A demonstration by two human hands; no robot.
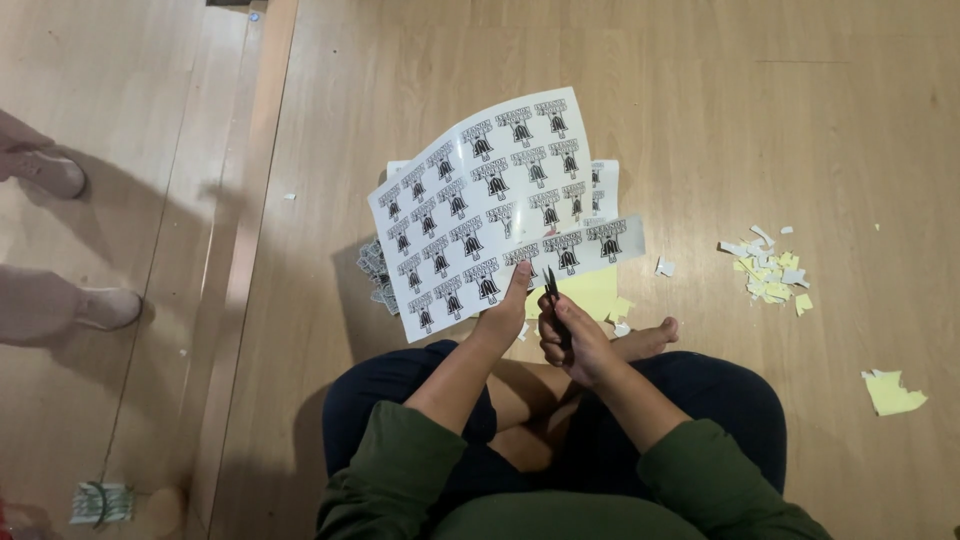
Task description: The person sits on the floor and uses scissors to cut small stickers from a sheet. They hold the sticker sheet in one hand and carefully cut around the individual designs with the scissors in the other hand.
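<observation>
Gripping glossy curved sticker sheet (480, 215), left hand (505, 315); right fingers (562, 318) closed around black scissors (551, 285).

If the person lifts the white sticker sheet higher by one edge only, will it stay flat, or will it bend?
The sticker sheet will probably bend: its top edge already curves while the left hand pinches only its lower edge. It seems light, since a thumb-and-finger pinch holds it up. The glossy face may be slightly slippery. The strip partly cut by the scissors in the right hand would likely droop.

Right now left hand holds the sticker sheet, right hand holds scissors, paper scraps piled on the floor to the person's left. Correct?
Not quite. In the head view the scrap pile lies to the person's right. The rest stands: left hand holds the sticker sheet, right hand holds the scissors.
</observation>
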